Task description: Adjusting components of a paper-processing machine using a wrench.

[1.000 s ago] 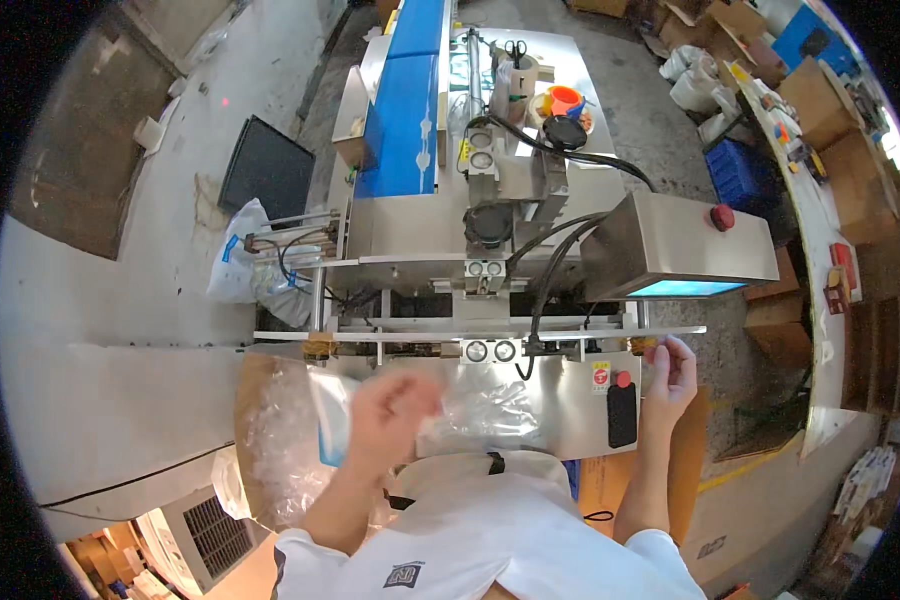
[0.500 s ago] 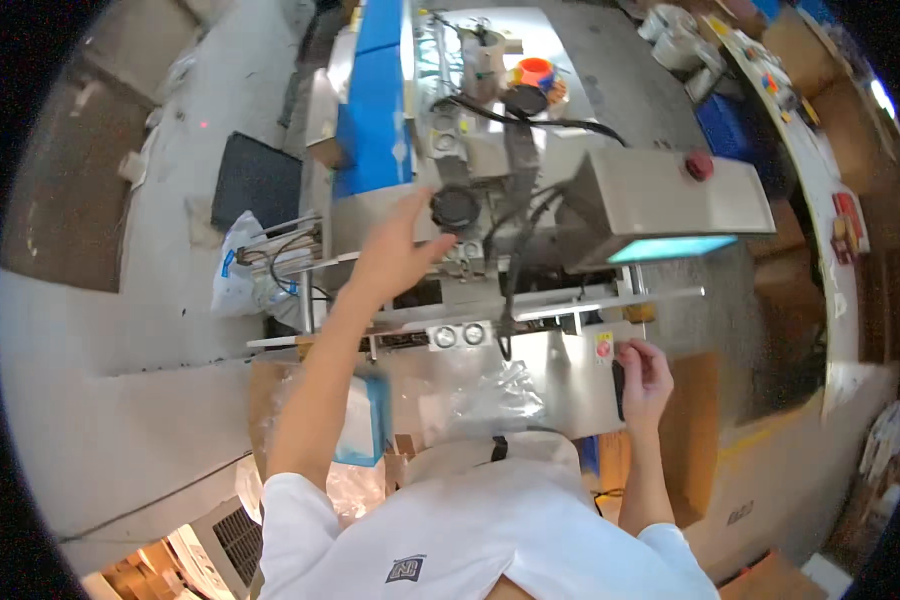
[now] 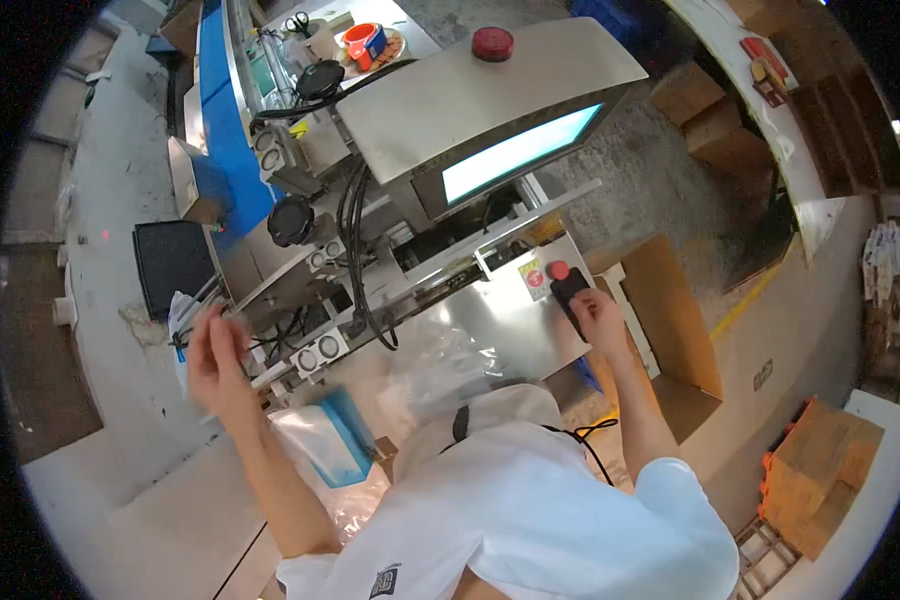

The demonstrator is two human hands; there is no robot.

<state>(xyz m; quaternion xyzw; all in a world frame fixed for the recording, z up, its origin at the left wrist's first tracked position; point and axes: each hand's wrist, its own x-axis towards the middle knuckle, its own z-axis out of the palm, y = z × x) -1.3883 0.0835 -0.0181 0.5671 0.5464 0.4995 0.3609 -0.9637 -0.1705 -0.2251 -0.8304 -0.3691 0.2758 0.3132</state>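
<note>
A steel machine (image 3: 450, 110) with a lit screen (image 3: 520, 150) stood over the bench (image 3: 500, 320). The right hand (image 3: 598, 312) rested on a black switch box (image 3: 568, 290) at the bench's right edge, fingers curled onto it. The left hand (image 3: 213, 350) hung blurred, open and empty, above the left edge near a blue-edged packet (image 3: 325, 440).
</note>
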